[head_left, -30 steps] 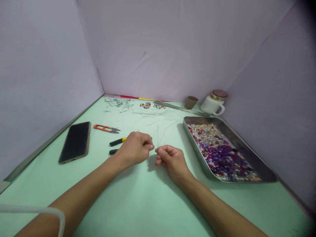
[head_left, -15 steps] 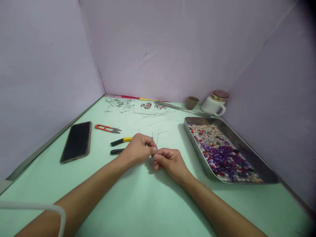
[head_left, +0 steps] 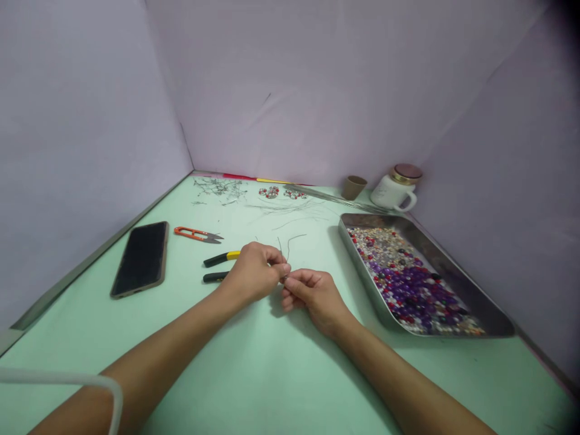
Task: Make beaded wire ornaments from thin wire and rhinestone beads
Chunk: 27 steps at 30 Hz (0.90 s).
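Note:
Over the middle of the table, my left hand (head_left: 260, 269) and my right hand (head_left: 312, 296) meet at their fingertips. Both are closed in a pinch on a thin wire (head_left: 288, 246), whose two loose ends stick up beyond the fingers. The part of the wire between the fingertips is hidden, and whether a bead is there I cannot tell. Beside and partly behind my left hand lie pliers with black and yellow handles (head_left: 216, 260); their jaws are covered by the hand.
Left are a phone (head_left: 140, 260) and orange thread snips (head_left: 198, 235). Right is a metal tray (head_left: 369, 290) of mixed beads. At the back lie wire scraps (head_left: 220, 188), beaded pieces (head_left: 269, 193), long wires (head_left: 335, 198), a brown cup (head_left: 354, 188) and a lidded white mug (head_left: 392, 192).
The wire's loose ends have shifted slightly and spread a little at the fingertips. Both hands keep nearly the same place, still pinching. The whole view has moved very slightly.

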Tool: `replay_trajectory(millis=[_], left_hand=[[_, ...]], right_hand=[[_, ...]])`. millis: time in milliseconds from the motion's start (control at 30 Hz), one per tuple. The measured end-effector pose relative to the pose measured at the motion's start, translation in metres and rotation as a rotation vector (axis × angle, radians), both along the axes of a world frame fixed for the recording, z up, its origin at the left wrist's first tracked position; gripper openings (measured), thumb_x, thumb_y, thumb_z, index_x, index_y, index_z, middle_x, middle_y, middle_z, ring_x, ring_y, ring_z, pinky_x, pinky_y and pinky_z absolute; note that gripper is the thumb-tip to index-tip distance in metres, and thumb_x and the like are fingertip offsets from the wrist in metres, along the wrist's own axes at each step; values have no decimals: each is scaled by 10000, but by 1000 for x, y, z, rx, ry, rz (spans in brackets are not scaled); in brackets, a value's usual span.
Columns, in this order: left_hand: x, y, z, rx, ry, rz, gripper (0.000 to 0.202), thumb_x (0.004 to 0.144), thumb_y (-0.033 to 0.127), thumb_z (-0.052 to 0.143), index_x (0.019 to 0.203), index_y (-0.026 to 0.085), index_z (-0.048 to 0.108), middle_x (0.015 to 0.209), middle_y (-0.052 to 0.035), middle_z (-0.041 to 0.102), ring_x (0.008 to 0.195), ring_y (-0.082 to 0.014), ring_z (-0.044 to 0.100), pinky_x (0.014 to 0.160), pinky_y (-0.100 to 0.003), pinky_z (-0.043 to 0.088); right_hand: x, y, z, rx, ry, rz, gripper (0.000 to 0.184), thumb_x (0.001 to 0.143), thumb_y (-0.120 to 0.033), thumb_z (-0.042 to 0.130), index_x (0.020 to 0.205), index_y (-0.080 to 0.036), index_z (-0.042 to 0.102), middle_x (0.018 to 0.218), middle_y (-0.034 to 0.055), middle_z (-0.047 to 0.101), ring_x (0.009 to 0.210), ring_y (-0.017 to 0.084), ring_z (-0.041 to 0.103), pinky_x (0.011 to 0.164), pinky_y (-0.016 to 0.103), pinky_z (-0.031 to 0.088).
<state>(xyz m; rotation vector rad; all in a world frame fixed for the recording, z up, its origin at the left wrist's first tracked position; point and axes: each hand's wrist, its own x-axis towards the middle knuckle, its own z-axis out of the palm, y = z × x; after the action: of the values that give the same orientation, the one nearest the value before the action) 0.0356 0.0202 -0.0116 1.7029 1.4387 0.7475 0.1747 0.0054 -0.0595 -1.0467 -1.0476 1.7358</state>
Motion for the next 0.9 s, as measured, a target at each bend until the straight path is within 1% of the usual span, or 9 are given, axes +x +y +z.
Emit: replay_trajectory(millis=[133,267,367,500,633,700,733,800,900], left_hand=[[-4,2,2,-86,41,-84,183,666,263,469,576,157,589,443,36,481,405,-80,412,389,-192,291],[-5,3,4,-6,70,-78,135,622,211,475,559,149,576,469,36,470,445,-79,387,410,-192,285],[-2,0,6,-19,22,-71,128,623,211,474,549,145,555,483,38,460,451,-71,365,413,-188,275],[0,0,5,-100,-63,-73,99,608,204,506,541,143,546,458,51,423,433,-60,332,407,-185,255],[-7,6,-2,-257,-122,-80,66,598,194,526,560,147,552,424,61,388,396,-58,313,394,-189,251],[-9,8,-4,-275,-103,-88,74,606,209,532,570,151,560,433,51,419,398,-67,344,405,-198,278],[-9,8,-5,-219,-60,-73,80,612,223,538,595,154,576,474,33,475,429,-81,394,431,-207,310],[-7,5,-3,8,90,-4,132,639,251,539,711,176,621,649,-11,593,568,-125,502,533,-237,371],[0,-6,0,354,351,72,213,709,264,489,863,219,629,805,-30,640,720,-165,553,632,-262,373]], right_hand=[[0,1,1,-9,36,-83,215,590,-306,708,650,-116,626,511,0,612,432,95,559,467,233,490],[1,1,2,-9,58,-119,233,567,-311,720,661,-120,626,498,-8,607,425,90,551,452,222,491],[0,0,2,12,67,-144,222,569,-308,717,654,-127,621,491,-17,598,417,86,545,448,219,487],[-2,-2,1,54,61,-197,197,590,-299,702,666,-136,621,491,-20,601,414,92,549,455,225,481],[-2,-2,-1,69,44,-225,186,605,-304,686,678,-145,621,499,-27,600,413,96,551,461,232,475],[-2,-1,-2,74,0,-211,184,613,-306,676,681,-145,620,504,-26,599,416,97,550,464,232,467],[-1,-1,-2,87,-37,-204,177,623,-305,667,680,-144,619,505,-23,597,421,98,550,468,232,463],[-1,0,-4,140,-128,-196,157,655,-296,635,676,-142,614,506,-18,589,438,103,550,481,234,456],[-1,-2,-5,268,-269,-156,134,711,-268,564,682,-148,617,511,-12,575,474,119,550,504,242,449]])
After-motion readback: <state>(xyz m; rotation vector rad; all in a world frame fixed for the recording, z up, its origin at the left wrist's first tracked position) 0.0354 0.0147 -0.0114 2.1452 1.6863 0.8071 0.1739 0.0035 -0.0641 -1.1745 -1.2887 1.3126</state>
